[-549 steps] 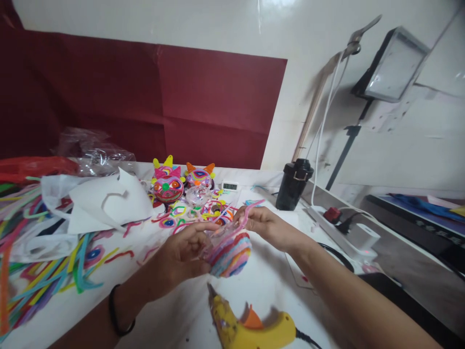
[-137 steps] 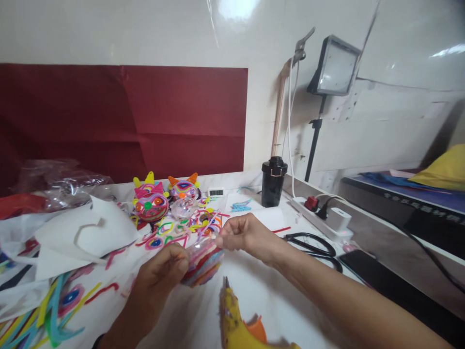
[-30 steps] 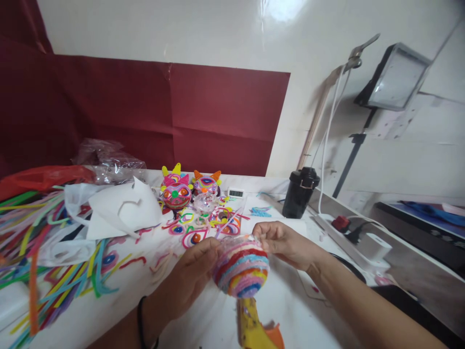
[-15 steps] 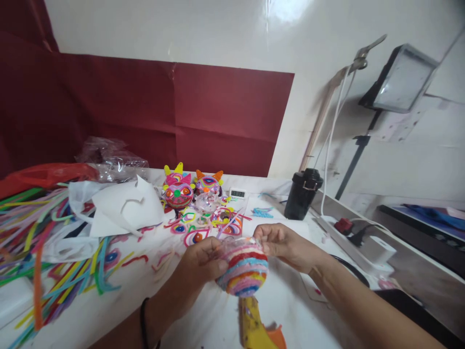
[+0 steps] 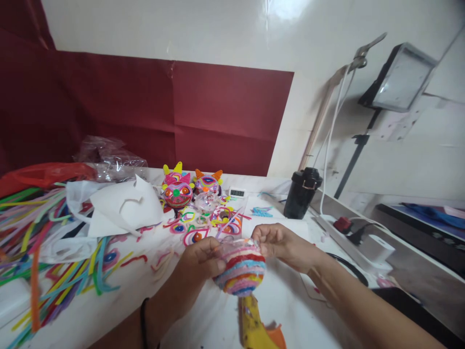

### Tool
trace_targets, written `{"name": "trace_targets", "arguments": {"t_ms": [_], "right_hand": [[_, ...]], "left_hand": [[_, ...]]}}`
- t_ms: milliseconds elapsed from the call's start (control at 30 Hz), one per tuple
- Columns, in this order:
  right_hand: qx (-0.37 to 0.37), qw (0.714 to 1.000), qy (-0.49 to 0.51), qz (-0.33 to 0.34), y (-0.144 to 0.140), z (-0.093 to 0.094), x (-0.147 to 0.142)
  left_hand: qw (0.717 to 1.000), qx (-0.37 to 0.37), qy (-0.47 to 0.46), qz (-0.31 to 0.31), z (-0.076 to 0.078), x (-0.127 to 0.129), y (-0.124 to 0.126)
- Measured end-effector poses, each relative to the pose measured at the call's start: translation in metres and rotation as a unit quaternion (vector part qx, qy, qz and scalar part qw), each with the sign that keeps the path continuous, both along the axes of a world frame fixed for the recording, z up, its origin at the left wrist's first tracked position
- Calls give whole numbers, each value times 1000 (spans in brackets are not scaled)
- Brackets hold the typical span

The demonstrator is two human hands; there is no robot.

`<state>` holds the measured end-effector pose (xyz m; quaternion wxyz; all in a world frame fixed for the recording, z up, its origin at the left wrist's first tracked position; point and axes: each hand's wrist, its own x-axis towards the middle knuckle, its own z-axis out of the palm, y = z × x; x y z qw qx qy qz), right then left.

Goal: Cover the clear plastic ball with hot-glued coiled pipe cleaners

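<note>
While both hands meet above white table point(image 5: 203, 320), striped ball point(image 5: 240, 274) wrapped in coloured pipe cleaners sits between them, raised off surface. Left hand point(image 5: 200, 259) grips ball's left side, thumb pressed on upper edge, fingers curled behind. Right hand point(image 5: 281, 245) at ball's top right, thumb and forefinger pinched together on thin pink pipe cleaner point(image 5: 228, 224) rising up-left from ball's clear top. Yellow glue gun point(image 5: 254, 325) lies directly below ball, apart. Finished spiky faces point(image 5: 178, 189) stand well behind.
</note>
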<state>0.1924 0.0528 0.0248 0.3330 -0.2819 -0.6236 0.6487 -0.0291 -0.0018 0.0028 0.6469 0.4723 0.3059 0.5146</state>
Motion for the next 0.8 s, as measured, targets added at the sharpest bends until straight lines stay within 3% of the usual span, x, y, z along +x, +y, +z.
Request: {"name": "trace_targets", "arguments": {"t_ms": [167, 433, 800], "right_hand": [[9, 1000, -3, -8, -1, 2, -1], [19, 1000, -17, -14, -8, 16, -2], [41, 996, -73, 9, -28, 21, -17]], "left_hand": [[1000, -2, 3, 5, 3, 0, 1], [997, 19, -30, -67, 1, -5, 7], [985, 27, 170, -16, 11, 0, -5]]}}
